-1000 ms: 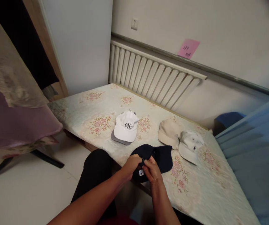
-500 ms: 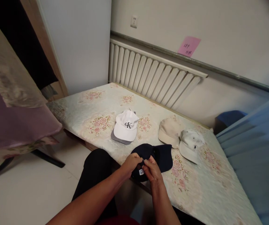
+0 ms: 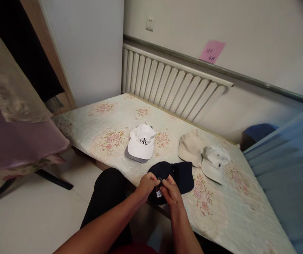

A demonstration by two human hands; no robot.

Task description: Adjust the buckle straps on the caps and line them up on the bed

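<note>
A dark navy baseball cap (image 3: 184, 176) lies on its side at the bed's near edge, its brim pointing right and its inside with a white label facing me. My left hand (image 3: 148, 185) pinches the cap's back strap from the left. From the right, my right hand (image 3: 170, 190) pinches the same strap, close to the left fingertips. A small shiny bit, perhaps a buckle, shows between the fingers. Beyond the hands sits a white cap (image 3: 141, 143) with black letters, on top of a grey one. To the right are a beige cap (image 3: 191, 146) and an off-white cap (image 3: 215, 164), side by side.
The caps rest on a bed (image 3: 106, 120) with a flowered cover. Behind it stands a white radiator (image 3: 167, 83) against the wall. A blue curtain (image 3: 294, 169) hangs at the right. Clothes (image 3: 14, 70) hang at the left, and my black-clad knee (image 3: 109, 187) is beside the bed.
Both hands stay pinched on the navy cap's strap, with only slight finger movement. The shiny bit between them shows a little more. The other caps have not moved.
</note>
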